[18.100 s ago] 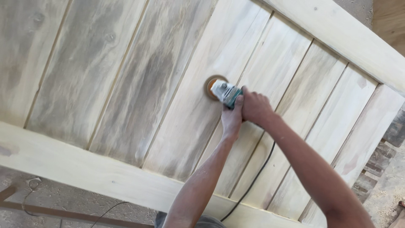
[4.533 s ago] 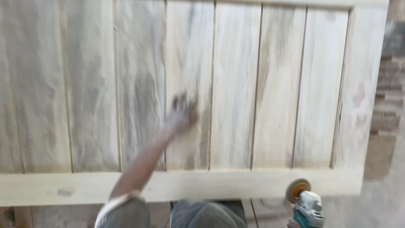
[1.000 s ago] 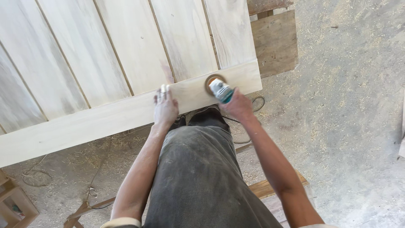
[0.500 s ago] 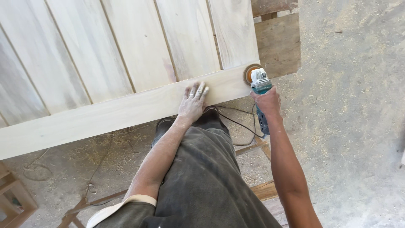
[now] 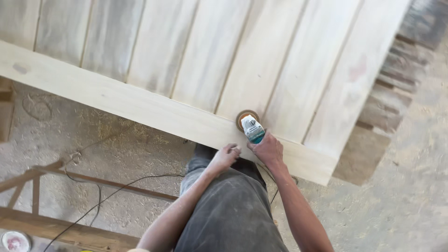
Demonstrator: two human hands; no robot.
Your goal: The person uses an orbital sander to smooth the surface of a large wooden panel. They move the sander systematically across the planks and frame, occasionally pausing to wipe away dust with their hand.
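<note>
- Two hands on the job here: right hand [image 5: 268,150] is wrapped tight round the sander [image 5: 253,129], disc [image 5: 244,117] flat on the rail [image 5: 140,105] of the door [image 5: 261,60], right where the rail meets the panel boards
- left hand [image 5: 225,157] is loosely curled with fingers hooked over the rail's near edge just beside the sander, not holding anything, just bracing
- my take on doing this bit well: keep the disc flat so it doesn't dig a dip into that pale wood, keep it moving along the grain of the rail, light pressure, and mind the lip where the boards step down or it'll gouge the corner
- I'd also keep that left hand's fingers back from the disc, they're pretty close, and keep the cord [image 5: 93,200] behind the legs, clear of the disc
- vs half a second ago: the sander was out at the far right end of the rail with the disc hanging at the corner, now it's back in along the rail; left hand was spread flat on top of the rail, now it's curled at the edge next to the right one; view has swung too, the door now runs at the opposite slant across the picture
</note>
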